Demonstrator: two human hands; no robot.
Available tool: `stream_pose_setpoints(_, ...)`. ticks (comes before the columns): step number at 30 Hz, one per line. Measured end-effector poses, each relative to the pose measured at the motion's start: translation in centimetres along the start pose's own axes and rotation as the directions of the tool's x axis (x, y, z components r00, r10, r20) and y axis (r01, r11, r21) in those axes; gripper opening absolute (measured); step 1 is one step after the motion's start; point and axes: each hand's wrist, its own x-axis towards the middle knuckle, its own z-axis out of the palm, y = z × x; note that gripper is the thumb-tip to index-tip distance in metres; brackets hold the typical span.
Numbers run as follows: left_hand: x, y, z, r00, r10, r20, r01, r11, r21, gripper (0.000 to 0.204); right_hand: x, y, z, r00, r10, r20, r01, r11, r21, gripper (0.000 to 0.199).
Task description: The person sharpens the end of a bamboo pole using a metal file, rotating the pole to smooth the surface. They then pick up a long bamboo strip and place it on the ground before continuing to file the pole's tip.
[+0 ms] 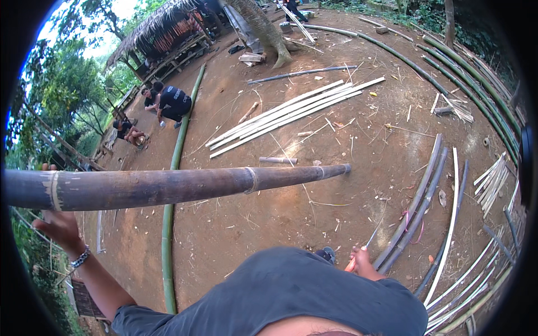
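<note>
1. The left hand (56,225) is raised at the left side of the view, palm up, with a bead bracelet (80,257) on the wrist. Its fingers (43,223) are spread wide under the thick end of the dark bamboo pole (168,187); whether they touch the underside cannot be determined.
2. The dark bamboo pole runs level across the view from the left edge, tapering to its tip above the bare earth ground (269,224) near the centre.
3. The right hand (364,263) is low at the person's side, fingers closed around the orange handle of a knife (361,253) (its thin blade points up and away from the body).
4. The pole's tip lies well apart from the right hand, above and to its left.
5. A long green bamboo stem (174,185) lies on the ground beneath the pole, crossing under it.
6. Pale split bamboo strips (291,109) lie farther out; curved dark strips (420,207) lie just right of the right hand.
7. Other people (168,103) crouch near a thatched shelter (162,28) at the upper left.
</note>
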Motion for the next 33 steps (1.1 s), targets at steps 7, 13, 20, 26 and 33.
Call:
stream_pose_setpoints(7, -16.1, -9.4, -3.6, 0.971, -0.129, -0.201, -0.004, 0.832, -0.555, 0.110, -2.8, 0.8, 0.9, 1.000, -0.008, 0.028, 0.013, 0.983, -0.185, 0.037)
stream_pose_setpoints(13, -17.4, -11.5, -4.0, 0.898, -0.212, -0.385, 0.026, 0.900, -0.434, 0.088, -10.2, -4.1, 8.6, 0.948, -0.268, 0.170, 0.315, 0.857, -0.409, 0.029)
stream_pose_setpoints(20, -21.9, -13.8, -9.7, 0.886, -0.243, -0.394, 0.037, 0.886, -0.463, 0.087, -17.7, -1.1, 17.1, 0.611, -0.588, 0.530, 0.790, 0.496, -0.360, 0.024)
stream_pose_setpoints(26, -28.8, -15.0, -13.9, 0.771, -0.377, -0.512, 0.120, 0.877, -0.466, 0.079, -25.7, 11.3, 24.1, 0.690, -0.573, 0.442, 0.695, 0.356, -0.624, 0.035)
stream_pose_setpoints(33, -32.2, -12.8, -16.7, 0.618, -0.483, -0.620, 0.278, 0.872, -0.403, 0.070, -37.7, 17.2, 31.9, 0.621, -0.471, 0.626, 0.723, 0.036, -0.690, 0.034)
